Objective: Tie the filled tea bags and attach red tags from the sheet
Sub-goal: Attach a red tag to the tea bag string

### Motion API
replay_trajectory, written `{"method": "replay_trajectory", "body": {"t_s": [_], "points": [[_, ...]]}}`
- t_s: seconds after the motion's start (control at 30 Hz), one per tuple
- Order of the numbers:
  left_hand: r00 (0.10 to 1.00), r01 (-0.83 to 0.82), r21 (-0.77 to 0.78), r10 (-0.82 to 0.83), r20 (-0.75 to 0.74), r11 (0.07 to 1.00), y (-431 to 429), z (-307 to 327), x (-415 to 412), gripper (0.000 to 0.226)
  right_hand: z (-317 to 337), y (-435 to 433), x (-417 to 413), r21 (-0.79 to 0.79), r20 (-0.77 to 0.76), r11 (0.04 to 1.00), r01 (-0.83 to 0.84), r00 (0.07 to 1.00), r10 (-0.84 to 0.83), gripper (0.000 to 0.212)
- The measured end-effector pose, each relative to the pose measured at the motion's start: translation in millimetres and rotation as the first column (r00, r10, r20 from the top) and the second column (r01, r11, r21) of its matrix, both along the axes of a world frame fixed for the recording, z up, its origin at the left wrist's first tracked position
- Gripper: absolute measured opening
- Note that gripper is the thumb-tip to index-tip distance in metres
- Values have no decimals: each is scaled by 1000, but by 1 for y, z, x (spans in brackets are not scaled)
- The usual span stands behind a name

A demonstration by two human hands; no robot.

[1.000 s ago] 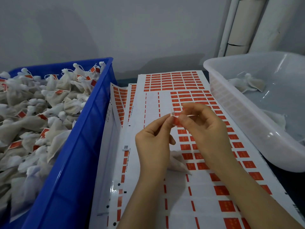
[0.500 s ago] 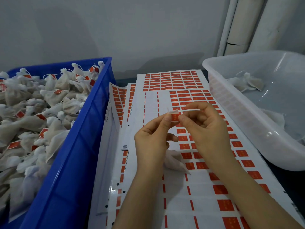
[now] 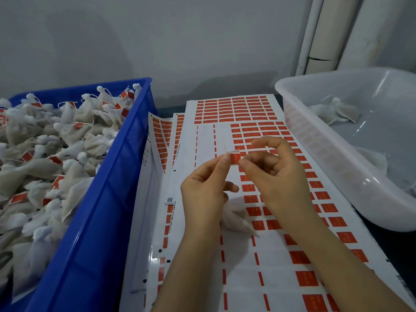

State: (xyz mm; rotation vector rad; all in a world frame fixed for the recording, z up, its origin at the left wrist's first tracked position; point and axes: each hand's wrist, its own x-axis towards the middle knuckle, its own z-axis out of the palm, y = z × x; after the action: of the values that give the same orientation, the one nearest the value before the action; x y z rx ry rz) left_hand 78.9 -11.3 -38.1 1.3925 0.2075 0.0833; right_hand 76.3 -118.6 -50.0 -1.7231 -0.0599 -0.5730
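No legible text anywhere. Small square code mark printed on left margin of the sticker sheet, centre of frame, too small to decode. Faint pale markings on the red tags, lower right, blurred beyond reading. Fine vertical print along sheet edge, unreadable.

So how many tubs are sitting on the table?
2. A blue tub on the left, heaped with tagged tea bags; a clear tub on the right holding a few bags. Others may sit out of view.
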Motion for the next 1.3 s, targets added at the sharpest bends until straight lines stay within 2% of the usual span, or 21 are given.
{"method": "replay_trajectory", "body": {"t_s": [0.8,1.0,1.13,1.3], "points": [[997,43,2,-43,65,999,0,-6,1,14,-5,-4,4,9,-12,998,57,998,-57,30],[997,26,34,-29,68,999,-1,-8,2,12,-4,-3,5,-87,-27,992,87,996,-90,22],[997,19,45,-22,78,999,1,-8,3,7,-1,-4,4,-65,-75,998,3,997,-8,9],[997,44,50,-47,62,998,0,-7,3,5,-2,-3,2,-76,-70,997,-12,998,7,15]]}}
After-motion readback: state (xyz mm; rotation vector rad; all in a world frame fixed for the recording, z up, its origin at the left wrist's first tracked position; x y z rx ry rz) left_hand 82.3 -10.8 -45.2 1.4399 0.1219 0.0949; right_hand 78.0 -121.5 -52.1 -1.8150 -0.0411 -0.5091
